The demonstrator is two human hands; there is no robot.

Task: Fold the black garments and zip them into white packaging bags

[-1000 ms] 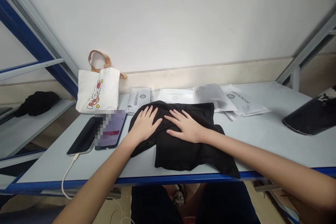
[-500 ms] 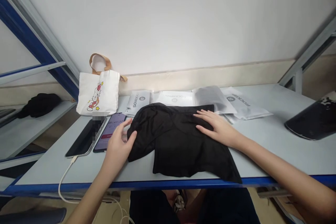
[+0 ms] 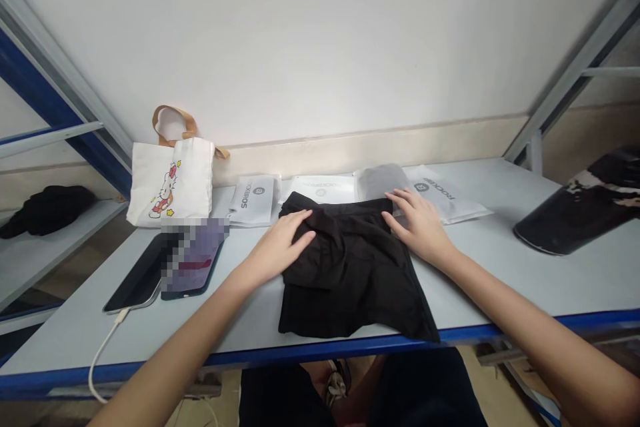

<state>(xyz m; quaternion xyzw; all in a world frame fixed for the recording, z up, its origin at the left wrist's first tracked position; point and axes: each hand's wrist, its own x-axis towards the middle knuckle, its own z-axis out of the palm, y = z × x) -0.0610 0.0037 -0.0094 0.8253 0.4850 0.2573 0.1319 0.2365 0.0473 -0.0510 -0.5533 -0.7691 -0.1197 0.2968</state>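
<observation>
A black garment (image 3: 350, 273) lies partly folded on the grey table (image 3: 500, 267), its lower right corner hanging over the blue front edge. My left hand (image 3: 283, 247) lies flat on the folded-over left flap, fingers stretched out. My right hand (image 3: 420, 223) rests open on the garment's upper right corner, fingers spread and pressing the cloth down. Neither hand grips anything.
Behind the garment lie several white and grey printed plastic pouches (image 3: 320, 188). A white tote bag with a cartoon print (image 3: 170, 180) stands at the back left. Two phones (image 3: 165, 267) lie left of my arm, one on a white cable (image 3: 103, 353). A black bundle (image 3: 575, 213) sits far right.
My left hand took the garment's left side and folded it over to the right, then laid flat on it. My right hand slid to the upper right corner. The camera view shifted slightly.
</observation>
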